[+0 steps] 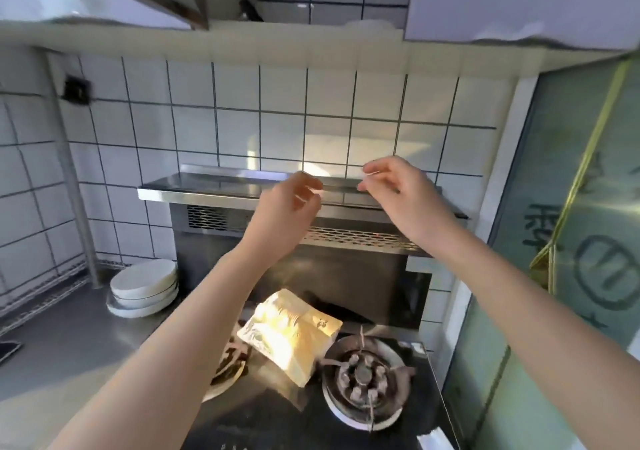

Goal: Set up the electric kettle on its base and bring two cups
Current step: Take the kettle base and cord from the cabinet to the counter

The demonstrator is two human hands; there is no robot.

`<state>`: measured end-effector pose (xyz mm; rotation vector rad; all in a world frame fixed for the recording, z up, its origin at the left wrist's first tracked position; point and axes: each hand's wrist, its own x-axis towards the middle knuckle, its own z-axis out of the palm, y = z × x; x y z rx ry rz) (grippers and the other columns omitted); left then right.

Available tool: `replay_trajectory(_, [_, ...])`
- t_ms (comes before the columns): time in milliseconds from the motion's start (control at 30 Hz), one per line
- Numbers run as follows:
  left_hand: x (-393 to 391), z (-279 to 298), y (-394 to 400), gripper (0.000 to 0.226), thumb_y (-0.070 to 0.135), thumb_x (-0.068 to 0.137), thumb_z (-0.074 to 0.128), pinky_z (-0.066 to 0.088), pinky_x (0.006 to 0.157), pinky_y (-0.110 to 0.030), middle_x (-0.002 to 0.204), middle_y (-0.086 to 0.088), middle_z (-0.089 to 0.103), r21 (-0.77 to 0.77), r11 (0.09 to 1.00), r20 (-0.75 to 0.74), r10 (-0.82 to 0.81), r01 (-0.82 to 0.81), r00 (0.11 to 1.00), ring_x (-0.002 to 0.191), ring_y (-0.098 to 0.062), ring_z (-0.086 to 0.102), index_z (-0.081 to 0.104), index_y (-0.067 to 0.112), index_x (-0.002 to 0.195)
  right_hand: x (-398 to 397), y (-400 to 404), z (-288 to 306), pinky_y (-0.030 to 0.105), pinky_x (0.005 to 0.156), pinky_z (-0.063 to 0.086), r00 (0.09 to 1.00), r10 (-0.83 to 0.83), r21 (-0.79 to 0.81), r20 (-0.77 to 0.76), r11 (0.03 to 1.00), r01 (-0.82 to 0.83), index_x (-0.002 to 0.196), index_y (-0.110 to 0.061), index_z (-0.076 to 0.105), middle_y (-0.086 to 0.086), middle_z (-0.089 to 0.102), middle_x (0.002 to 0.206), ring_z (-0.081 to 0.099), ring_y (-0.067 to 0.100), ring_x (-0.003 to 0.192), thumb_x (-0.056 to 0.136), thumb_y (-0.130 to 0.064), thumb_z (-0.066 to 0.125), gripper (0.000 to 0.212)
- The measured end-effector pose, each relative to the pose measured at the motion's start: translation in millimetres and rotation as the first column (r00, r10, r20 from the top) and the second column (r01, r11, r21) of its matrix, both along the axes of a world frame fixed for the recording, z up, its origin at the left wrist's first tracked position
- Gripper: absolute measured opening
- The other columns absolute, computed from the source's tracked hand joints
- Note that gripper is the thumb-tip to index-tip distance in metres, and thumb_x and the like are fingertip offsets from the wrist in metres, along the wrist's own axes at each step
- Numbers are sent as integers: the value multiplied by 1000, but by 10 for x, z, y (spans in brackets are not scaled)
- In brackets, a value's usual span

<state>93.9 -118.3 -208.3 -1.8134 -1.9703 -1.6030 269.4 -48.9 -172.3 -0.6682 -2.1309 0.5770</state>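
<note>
I see both hands raised before the glossy white-tiled wall: my left hand (298,203) and right hand (391,186) hang with fingers loosely curled, holding nothing. Below them juts a brushed-steel hood (221,186) with mesh vents. A crinkled yellow packet (291,335) lies beside the round gas burner (363,377); its print is unreadable. White plates (143,287) stack on the steel counter. I find no kettle or cups in view.

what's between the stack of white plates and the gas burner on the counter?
Head view: a yellow patterned packet, partly over a dark-patterned plate, lies between the stacked white plates and round gas burner.
</note>
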Motion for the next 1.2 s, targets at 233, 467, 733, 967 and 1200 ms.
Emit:
replay_trajectory(233, [-67,837,253,23,18,94,53,51,71,-22,95,1,68,114,990,-188,99,-78,977,84,-14,64,60,18,115,-74,337,782,10,78,40,998,7,152,-60,988,2,122,-17,56,0,66,114,58,12,107,96,-31,50,30])
replay_trajectory(467, [-544,1727,642,22,12,92,52,53,87,-40,97,-3,65,296,941,-282,251,-165,926,93,-20,61,61,12,112,-369,717,1596,13,74,41,996,-5,281,-90,959,30,121,-13,59,-1,64,109,57,12,101,95,-28,53,30])
replay_trajectory(733, [-1157,2676,1117,23,5,88,55,47,90,-33,103,-9,70,341,905,-436,391,-253,810,100,-27,63,66,8,107,-847,1269,2457,34,82,49,985,-168,414,21,899,145,117,-6,60,11,66,113,61,28,103,94,-26,52,32])
replay_trajectory(967, [-1661,3135,1522,41,36,90,63,45,92,-33,123,-6,66,6,919,-611,316,-395,726,111,-28,59,62,14,125,-1280,1615,2809,39,88,46,891,-372,464,260,857,223,117,7,57,23,62,115,57,37,108,98,-26,43,41])
replay_trajectory(1200, [-1900,3298,1695,44,45,90,60,43,87,-31,123,-3,65,-171,882,-699,206,-439,685,99,-20,56,63,19,125,-1461,1940,2929,29,52,28,810,-456,403,369,864,302,74,-6,43,5,40,72,38,16,63,96,-11,38,23])
